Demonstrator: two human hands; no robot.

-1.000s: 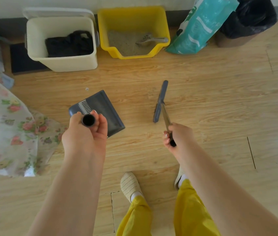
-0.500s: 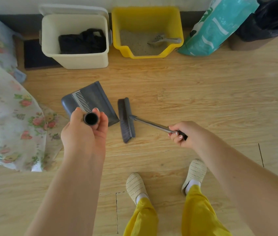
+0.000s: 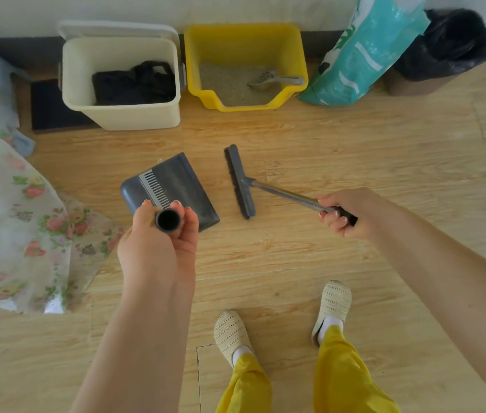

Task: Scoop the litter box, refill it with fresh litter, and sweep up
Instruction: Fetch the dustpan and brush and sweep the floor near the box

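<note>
My left hand point(image 3: 159, 242) grips the top of the dustpan's long handle, seen end-on as a black tube. The grey dustpan point(image 3: 173, 189) rests on the wooden floor with its comb strip showing. My right hand point(image 3: 344, 213) grips the black end of the broom's metal handle. The grey broom head point(image 3: 240, 181) lies on the floor just right of the pan, apart from it. By the wall stands the yellow litter box point(image 3: 298, 55) with grey litter and a scoop point(image 3: 271, 80) lying in it. A teal litter bag point(image 3: 363, 55) leans to its right.
A cream bin point(image 3: 122, 114) with its lid up and a black bag inside stands left of the litter box, on a dark mat point(image 3: 48, 111). A black bag point(image 3: 450, 43) sits at the far right. Floral cloth point(image 3: 12, 219) covers the left side. My slippered feet point(image 3: 232, 332) stand below.
The broom head swung left to the pan's edge, then pulled back a little to the right. The dustpan stays in place on the floor; the view shifted slightly.
</note>
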